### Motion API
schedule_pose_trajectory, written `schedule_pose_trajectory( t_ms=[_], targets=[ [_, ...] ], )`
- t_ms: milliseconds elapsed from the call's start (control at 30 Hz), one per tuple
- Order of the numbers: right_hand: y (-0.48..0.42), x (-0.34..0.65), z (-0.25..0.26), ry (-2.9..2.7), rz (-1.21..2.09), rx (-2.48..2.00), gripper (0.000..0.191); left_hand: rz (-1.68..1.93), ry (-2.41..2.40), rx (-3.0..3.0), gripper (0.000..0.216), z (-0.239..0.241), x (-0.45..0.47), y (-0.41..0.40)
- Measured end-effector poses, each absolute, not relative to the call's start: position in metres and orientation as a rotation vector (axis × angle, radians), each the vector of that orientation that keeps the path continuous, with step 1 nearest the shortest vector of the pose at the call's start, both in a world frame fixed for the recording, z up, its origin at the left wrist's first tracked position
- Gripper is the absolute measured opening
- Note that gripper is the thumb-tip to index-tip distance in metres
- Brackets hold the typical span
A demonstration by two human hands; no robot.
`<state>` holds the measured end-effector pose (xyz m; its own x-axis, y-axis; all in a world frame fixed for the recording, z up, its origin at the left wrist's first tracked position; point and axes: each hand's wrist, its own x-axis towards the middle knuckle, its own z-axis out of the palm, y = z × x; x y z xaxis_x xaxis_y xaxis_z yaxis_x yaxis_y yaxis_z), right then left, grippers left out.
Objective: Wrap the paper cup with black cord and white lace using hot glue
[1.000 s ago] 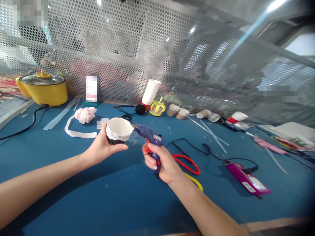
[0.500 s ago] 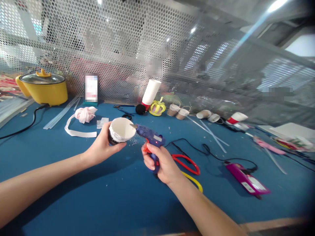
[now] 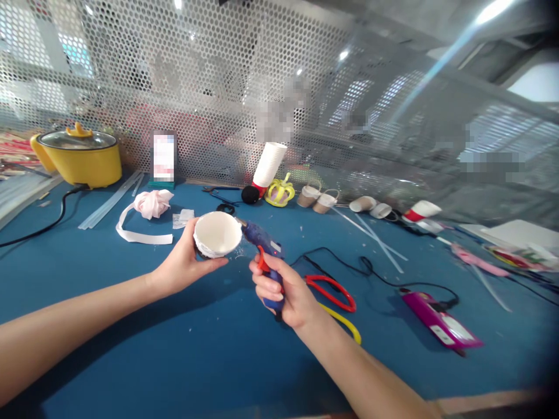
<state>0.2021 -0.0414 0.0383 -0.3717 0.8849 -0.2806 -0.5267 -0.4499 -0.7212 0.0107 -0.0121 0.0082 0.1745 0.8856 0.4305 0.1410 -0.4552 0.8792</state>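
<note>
My left hand grips a white paper cup above the table, its open mouth tilted toward me. White trim runs around the outside of the cup, and a dark band shows at its underside. In my right hand is a blue hot glue gun with a red trigger. The nozzle meets the right side of the cup's rim; whether it touches cannot be made out. A black cord trails from the gun toward a purple power strip.
On the blue table lie a pink ribbon roll, red pliers handle and clear glue sticks. A yellow electric pot stands back left. Stacked cups, a yellow crown-like ornament and small baskets line the perforated screen.
The cup has tipped so more of its inside faces me. My right hand has turned the glue gun, its nozzle now beside the rim's outer right side.
</note>
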Motion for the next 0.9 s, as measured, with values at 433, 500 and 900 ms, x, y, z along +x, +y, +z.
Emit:
schedule_pose_trajectory(
  t_ms=[433,500,900],
  targets=[
    [-0.046,0.198,0.034,-1.013,1.597,-0.977,0.023,1.306,1.059,1.794,0.063,0.016,0.01,-0.017],
    [-0.045,0.199,0.032,-1.093,1.468,-1.031,0.025,1.294,1.058,1.769,0.063,0.018,0.011,-0.017],
    [-0.046,0.215,0.05,-1.647,0.799,-1.365,0.036,1.223,1.125,1.811,0.056,0.016,0.006,-0.012]
  ],
)
